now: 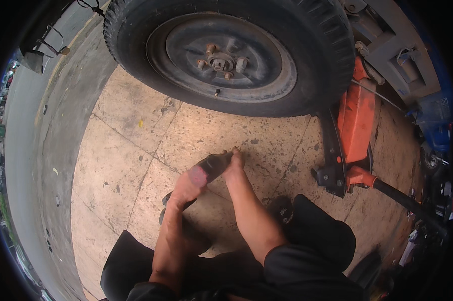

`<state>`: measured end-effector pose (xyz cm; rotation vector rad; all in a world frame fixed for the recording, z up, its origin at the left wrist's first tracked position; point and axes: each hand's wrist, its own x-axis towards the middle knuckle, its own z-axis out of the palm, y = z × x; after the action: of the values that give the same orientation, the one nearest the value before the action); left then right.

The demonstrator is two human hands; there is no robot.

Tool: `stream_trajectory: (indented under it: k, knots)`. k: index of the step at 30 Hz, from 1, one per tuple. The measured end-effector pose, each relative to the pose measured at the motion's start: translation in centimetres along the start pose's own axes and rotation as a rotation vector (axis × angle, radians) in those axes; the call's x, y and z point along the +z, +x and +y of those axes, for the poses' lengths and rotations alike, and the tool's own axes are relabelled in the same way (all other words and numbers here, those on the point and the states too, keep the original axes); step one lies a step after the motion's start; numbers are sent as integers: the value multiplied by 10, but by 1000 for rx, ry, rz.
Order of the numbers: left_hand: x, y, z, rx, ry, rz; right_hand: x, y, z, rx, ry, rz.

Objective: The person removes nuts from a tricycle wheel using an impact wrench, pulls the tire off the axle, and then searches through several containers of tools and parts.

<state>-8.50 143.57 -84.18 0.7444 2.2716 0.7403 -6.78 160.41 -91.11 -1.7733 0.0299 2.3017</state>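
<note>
My left hand (187, 188) is wrapped round the grip of a black cordless impact wrench (215, 166), which has a round pinkish-red rear end. Its nose points right and away from me, where my right hand (234, 161) closes round the front tip. Whether a socket sits there cannot be made out under my fingers. Beyond both hands stands a car wheel (186, 47) with a black tire and a grey steel rim. Several rusty lug nuts or studs surround its hub (220, 64). The wrench is held apart from the wheel, above the tiled floor.
An orange-red floor jack (357, 118) stands right of the wheel, its long dark handle (404, 200) reaching toward the lower right. Stained tiles (136, 145) lie below, with a grey road (23, 140) on the left. My dark-clothed knees are spread on both sides.
</note>
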Motion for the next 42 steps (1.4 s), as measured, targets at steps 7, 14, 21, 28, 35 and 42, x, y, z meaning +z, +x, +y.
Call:
stream_trajectory:
  k: [7,14,21,28,35,42]
  knots:
    - [11,13,-10,208,-117,116,4,3,-16,-105,71,-70]
    - [-2,33,45,411,-61,508,99,-123,-58,-317,-213,-642]
    - [-16,55,98,290,-734,530,131,-159,-90,-371,-399,-806]
    - [-36,57,112,293,-157,694,129,-127,-102,-112,-188,-1125]
    - [-46,53,91,385,-156,497,142,-155,-83,-445,-369,-723]
    - [-14,70,121,245,-479,588,144,-145,-113,-304,-456,-823]
